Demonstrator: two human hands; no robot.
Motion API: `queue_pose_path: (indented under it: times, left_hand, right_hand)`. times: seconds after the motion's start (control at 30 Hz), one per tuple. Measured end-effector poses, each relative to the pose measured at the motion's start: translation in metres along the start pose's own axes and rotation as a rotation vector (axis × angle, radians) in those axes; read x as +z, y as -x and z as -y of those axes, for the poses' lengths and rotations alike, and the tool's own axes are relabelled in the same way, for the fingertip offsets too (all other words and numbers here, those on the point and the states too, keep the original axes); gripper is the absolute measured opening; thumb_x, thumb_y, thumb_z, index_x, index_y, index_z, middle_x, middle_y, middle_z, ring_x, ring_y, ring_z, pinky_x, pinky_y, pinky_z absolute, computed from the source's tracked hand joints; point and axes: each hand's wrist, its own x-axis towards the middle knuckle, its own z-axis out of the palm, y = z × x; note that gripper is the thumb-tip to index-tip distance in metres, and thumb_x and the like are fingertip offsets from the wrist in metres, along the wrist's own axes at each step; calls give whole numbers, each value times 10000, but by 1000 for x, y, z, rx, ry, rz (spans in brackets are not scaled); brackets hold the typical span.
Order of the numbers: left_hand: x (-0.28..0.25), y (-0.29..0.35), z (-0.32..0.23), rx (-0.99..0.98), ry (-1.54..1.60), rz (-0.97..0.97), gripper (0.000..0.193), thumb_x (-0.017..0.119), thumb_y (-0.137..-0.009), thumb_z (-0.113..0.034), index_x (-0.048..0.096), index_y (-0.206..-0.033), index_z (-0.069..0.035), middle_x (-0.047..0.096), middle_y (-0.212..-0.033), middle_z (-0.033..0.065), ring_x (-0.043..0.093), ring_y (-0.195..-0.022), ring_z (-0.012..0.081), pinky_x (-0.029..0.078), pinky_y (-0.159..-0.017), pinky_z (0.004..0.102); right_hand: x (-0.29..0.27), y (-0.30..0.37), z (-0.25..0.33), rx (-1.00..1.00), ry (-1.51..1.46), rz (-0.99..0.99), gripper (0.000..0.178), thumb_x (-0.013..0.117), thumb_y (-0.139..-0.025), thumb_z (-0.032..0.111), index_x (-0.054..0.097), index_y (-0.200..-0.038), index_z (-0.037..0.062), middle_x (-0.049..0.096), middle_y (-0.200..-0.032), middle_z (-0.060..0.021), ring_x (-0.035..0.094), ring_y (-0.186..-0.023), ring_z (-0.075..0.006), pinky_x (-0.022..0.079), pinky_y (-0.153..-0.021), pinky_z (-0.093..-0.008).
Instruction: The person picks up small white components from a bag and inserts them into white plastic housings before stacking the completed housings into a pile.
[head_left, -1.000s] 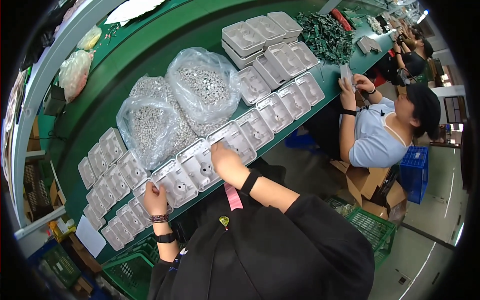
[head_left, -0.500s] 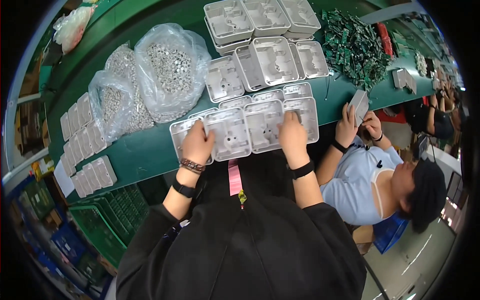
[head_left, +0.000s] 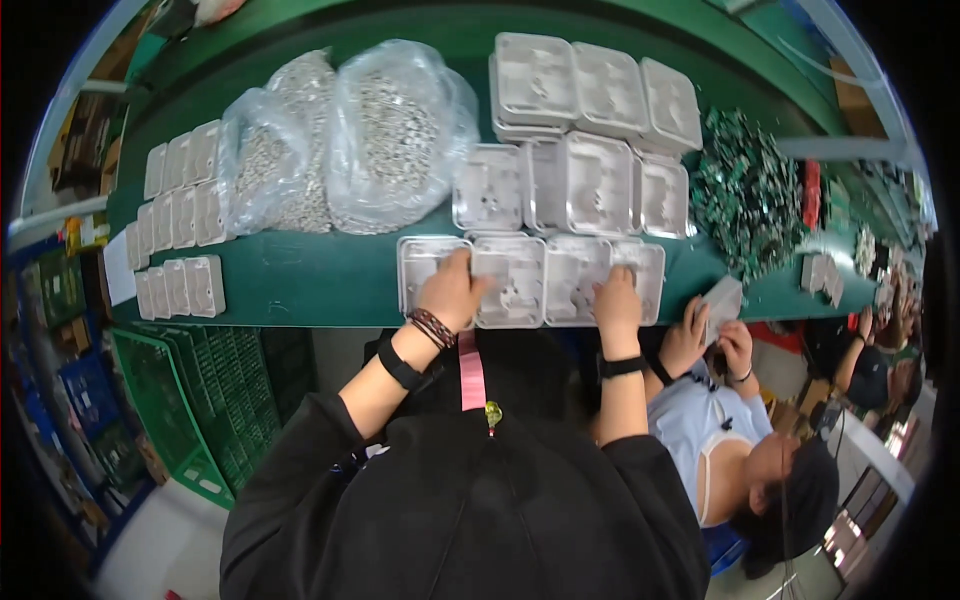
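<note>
Four shallow grey housings stand side by side at the front edge of the green table, their open sides facing up. My left hand (head_left: 452, 294) is closed over the walls where the leftmost housing (head_left: 418, 262) meets the second housing (head_left: 515, 285). Closed in the same way, my right hand (head_left: 618, 306) grips at the join of the third housing (head_left: 575, 290) and the rightmost housing (head_left: 650, 272). Both hands hide part of the housings, and the fingertips inside are hard to make out. Screw posts and small holes show on the housing floors.
Behind the row stand stacked grey housings (head_left: 600, 190). Clear bags of small light parts (head_left: 395, 150) lie back left, beside rows of smaller grey boxes (head_left: 190, 215). A heap of green circuit boards (head_left: 745, 195) is at right. A co-worker holds a grey housing (head_left: 722, 305) close to my right arm.
The held row of housings, tilted earlier with other housings showing behind it, now lies flatter and covers them. My hands stay on it. The whole view has shifted and turned slightly.
</note>
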Motion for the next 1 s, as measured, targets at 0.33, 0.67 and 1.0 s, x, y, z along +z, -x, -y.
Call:
queue_pose_path:
  times: [0.33, 0.67, 1.0]
  left_hand:
    - [-181, 22, 151, -177, 80, -291, 319, 586, -769, -242, 528, -991, -20, 568, -897, 133, 579, -760, 264, 461, -667, 335]
    - [-419, 71, 535, -735, -618, -909, 541, 593, -732, -351, 454, -1131, -13, 502, -1085, 219, 464, -1030, 355, 382, -875, 404]
    - [-497, 70, 756, -912, -261, -288, 716, 322, -777, -615, 411, -1188, -36, 447, -1181, 254, 422, -1105, 389, 338, -916, 454]
  right_hand:
    - [-52, 23, 107, -60, 141, -247, 294, 596, -741, 197, 526, -960, 13, 546, -906, -182, 532, -835, -354, 440, -692, -408]
    - [94, 130, 505, -714, -282, 458, 511, 587, -772, 236, 378, -1180, 10, 503, -1045, -178, 534, -884, -324, 451, -727, -386]
    - [164, 139, 607, -482, -483, 601, 524, 587, -764, 299, 379, -1071, -72, 474, -1028, -263, 517, -892, -395, 443, -740, -404]
